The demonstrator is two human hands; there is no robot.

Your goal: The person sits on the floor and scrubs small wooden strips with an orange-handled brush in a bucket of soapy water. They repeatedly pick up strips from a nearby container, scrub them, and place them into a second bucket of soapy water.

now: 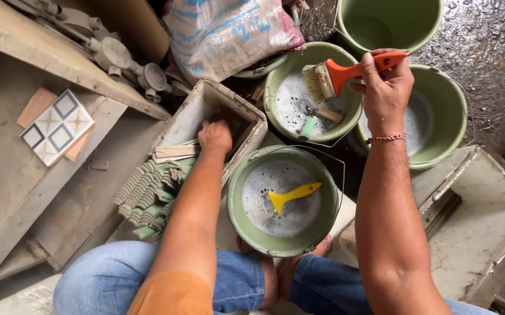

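Note:
My right hand (385, 87) grips the orange handle of a wide paintbrush (337, 74), its pale bristles hanging over a green bucket (274, 76) of foamy water. My left hand (215, 136) reaches down into a grimy grey box (229, 96); its fingers are curled and hidden inside, so I cannot tell whether it holds anything. Just in front of my knees stands another green bucket (238, 224) with foam and a yellow-handled brush (292, 194) lying in it.
Two more green buckets (450, 111) (389, 23) stand at the right and back. Rows of small greenish-grey pieces (147, 195) lie left of my arm. A patterned tile (57, 126) rests on a dusty shelf. A printed sack (229, 32) lies behind. A grey tray (485, 227) sits right.

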